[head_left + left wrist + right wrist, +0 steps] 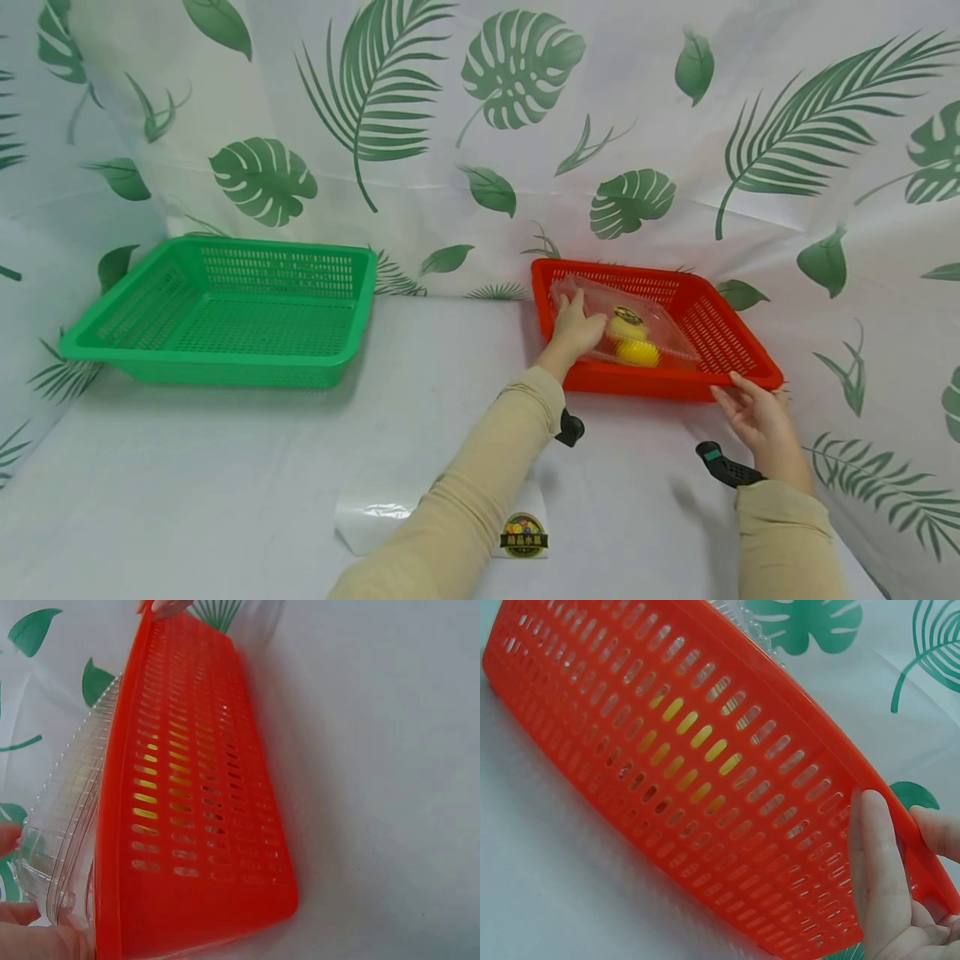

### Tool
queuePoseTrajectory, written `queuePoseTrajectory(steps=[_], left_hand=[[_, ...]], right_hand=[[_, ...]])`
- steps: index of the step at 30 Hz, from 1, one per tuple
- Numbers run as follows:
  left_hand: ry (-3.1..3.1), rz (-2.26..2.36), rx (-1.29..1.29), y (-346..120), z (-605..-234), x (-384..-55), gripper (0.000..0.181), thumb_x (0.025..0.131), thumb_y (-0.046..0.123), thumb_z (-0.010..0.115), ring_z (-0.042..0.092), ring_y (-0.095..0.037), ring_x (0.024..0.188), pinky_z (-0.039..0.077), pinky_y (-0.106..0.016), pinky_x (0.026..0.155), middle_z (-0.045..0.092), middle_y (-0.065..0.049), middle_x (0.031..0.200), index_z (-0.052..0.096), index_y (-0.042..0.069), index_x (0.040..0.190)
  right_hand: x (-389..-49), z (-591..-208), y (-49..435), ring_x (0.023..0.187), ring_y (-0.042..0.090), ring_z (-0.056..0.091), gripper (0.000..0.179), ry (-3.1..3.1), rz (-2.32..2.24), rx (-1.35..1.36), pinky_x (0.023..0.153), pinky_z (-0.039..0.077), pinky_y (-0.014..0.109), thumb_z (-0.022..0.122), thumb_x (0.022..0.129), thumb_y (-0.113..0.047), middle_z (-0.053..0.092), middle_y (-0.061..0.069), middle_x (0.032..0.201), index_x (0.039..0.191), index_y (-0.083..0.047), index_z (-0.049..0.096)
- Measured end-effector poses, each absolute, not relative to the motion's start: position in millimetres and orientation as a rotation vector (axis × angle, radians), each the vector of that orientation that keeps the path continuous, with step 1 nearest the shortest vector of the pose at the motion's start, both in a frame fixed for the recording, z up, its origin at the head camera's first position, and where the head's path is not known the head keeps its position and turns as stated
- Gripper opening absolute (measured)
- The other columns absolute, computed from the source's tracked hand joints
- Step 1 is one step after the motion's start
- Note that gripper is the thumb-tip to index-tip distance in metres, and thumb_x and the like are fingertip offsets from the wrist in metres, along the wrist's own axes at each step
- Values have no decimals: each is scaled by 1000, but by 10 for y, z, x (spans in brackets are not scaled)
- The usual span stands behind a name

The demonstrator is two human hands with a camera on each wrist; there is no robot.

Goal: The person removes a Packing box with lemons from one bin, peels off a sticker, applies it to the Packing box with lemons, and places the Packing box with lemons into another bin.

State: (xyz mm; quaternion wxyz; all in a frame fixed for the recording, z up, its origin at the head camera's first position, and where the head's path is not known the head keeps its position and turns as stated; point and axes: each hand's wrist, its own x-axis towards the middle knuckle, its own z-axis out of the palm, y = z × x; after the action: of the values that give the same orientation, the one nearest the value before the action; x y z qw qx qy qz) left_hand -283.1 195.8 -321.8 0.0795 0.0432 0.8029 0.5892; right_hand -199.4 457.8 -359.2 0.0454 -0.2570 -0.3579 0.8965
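In the head view a red plastic basket (645, 382) stands at the right against the curtain. A clear plastic fruit box (667, 321) with yellow fruit (637, 353) inside and a dark label on its lid lies tilted in it. My left hand (576, 332) pinches the box's left end; the left wrist view shows fingers and thumb on the clear edge (56, 874), beside the basket wall. My right hand (757, 417) grips the basket's front right corner, thumb over the rim and fingers along the outer wall (780, 847).
A green basket (225, 371) stands at the back left, apart from the red one. On the white table in front lies a roll of glossy backing (375, 510) with a round fruit sticker (523, 535), partly behind my left forearm. A leaf-patterned curtain (420, 192) rises behind.
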Motion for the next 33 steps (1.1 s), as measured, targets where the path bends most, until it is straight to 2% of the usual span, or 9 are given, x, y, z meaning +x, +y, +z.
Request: queuePoseTrajectory(steps=[5,10,15,24,28,33], left_hand=[[2398,1707,167,1956,-3221,-2851,71,85,21,58,16,-23,137,28,-39,107,10,-3,153,21,19,146],[2482,1563,216,1966,-3227,-2866,72,86,15,56,18,-19,137,25,-30,108,13,-4,152,19,13,147],[2615,1408,247,1993,-3239,-2846,68,90,20,57,22,-18,135,25,-26,108,19,-6,150,20,8,146],[2828,1081,190,2098,-3258,-2801,65,91,31,55,36,-14,128,32,-23,104,31,-4,146,26,6,144],[2908,996,153,2140,-3257,-2775,62,91,32,55,41,-11,125,35,-24,101,37,-2,143,31,7,142],[2985,908,92,2178,-3276,-2755,60,88,28,60,48,-11,118,38,-22,99,44,-2,137,37,8,140]], right_hand=[[-1983,-3582,4585,76,23,65,102,-1085,2748,-794,79,52,38,64,83,-6,52,3,91,132,-55,-11],[-1976,-3582,4596,76,22,65,102,-1078,2754,-787,78,53,37,64,84,-6,50,2,93,131,-55,-12],[-1976,-3585,4594,76,22,65,102,-1064,2765,-761,77,53,38,63,84,-5,48,2,93,130,-55,-13],[-1961,-3585,4580,75,22,65,104,-1066,2764,-791,77,53,36,62,85,-7,52,4,87,129,-56,-18],[-1955,-3578,4582,75,22,65,105,-1068,2759,-795,78,53,36,62,85,-7,49,2,93,128,-57,-20],[-1957,-3572,4562,76,22,65,102,-1083,2753,-779,80,52,37,61,85,-6,47,1,98,130,-55,-16]])
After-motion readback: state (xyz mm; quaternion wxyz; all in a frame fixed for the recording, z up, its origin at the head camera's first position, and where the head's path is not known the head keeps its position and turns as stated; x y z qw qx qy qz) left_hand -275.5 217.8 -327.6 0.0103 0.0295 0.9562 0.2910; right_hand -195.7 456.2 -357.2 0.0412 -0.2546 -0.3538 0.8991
